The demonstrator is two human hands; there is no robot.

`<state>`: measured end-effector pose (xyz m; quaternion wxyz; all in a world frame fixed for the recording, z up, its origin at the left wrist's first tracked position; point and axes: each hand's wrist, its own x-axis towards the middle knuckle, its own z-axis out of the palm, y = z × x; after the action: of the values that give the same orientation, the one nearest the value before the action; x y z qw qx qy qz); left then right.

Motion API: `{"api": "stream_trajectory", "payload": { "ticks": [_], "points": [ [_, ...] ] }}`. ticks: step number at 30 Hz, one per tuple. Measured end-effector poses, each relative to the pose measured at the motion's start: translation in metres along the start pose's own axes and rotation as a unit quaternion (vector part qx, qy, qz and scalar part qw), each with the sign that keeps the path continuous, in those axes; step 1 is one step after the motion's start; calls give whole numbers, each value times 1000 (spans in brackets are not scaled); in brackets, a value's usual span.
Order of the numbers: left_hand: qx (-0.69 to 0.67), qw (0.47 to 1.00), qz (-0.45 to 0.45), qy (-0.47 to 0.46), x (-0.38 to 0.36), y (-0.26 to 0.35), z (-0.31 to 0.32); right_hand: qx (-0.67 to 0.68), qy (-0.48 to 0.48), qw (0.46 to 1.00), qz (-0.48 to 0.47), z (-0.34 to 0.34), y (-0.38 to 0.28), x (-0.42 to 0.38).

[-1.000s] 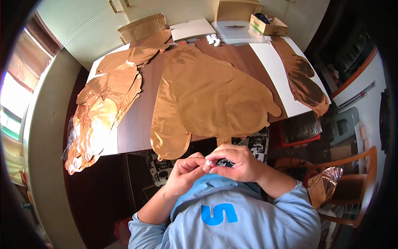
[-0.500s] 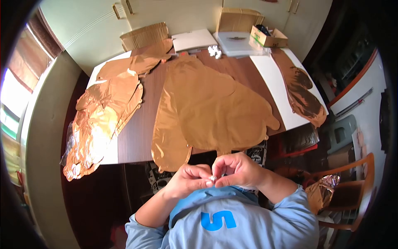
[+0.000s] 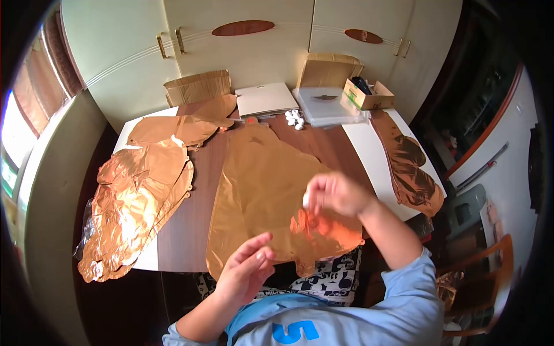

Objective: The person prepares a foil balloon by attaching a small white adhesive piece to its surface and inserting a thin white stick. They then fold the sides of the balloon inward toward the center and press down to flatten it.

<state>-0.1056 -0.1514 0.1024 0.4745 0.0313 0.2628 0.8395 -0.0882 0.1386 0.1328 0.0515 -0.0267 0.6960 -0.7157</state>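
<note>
Evidently, the grip of my right hand (image 3: 339,197) pinches a small white piece (image 3: 306,200) over the copper foil (image 3: 259,184), toward three o'clock; my left hand (image 3: 244,270), at seven, is loose and empty. I judge this a transfer step, calling next for a steady pinch.

Over my remote feed I could read one thing plainly: a blue numeral 5 (image 3: 295,333) on the light blue shirt (image 3: 369,323). Marks on the open carton (image 3: 369,102) and the right-hand oval plaque (image 3: 363,36) stayed too small for me.
</note>
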Motion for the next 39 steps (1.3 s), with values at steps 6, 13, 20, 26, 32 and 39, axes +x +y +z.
{"api": "stream_trajectory", "payload": {
  "ticks": [6,13,20,26,32,39],
  "points": [
    [54,997,-49,-29,-28,2,-13,-261,224,934,95,-128,33,110],
    [111,993,-34,1,-51,4,-2,-442,344,818,131,-149,56,184],
    [100,993,-54,-39,-69,-3,-19,-291,367,877,107,-156,59,177],
    [241,969,-45,-4,-98,-3,-47,-498,252,821,-121,-32,-8,19],
    [686,719,-26,106,-94,-20,-115,-319,-232,919,13,117,22,-131],
    [724,682,-104,-11,-78,-46,-172,-261,-101,956,90,162,201,-101]
  ]
}}
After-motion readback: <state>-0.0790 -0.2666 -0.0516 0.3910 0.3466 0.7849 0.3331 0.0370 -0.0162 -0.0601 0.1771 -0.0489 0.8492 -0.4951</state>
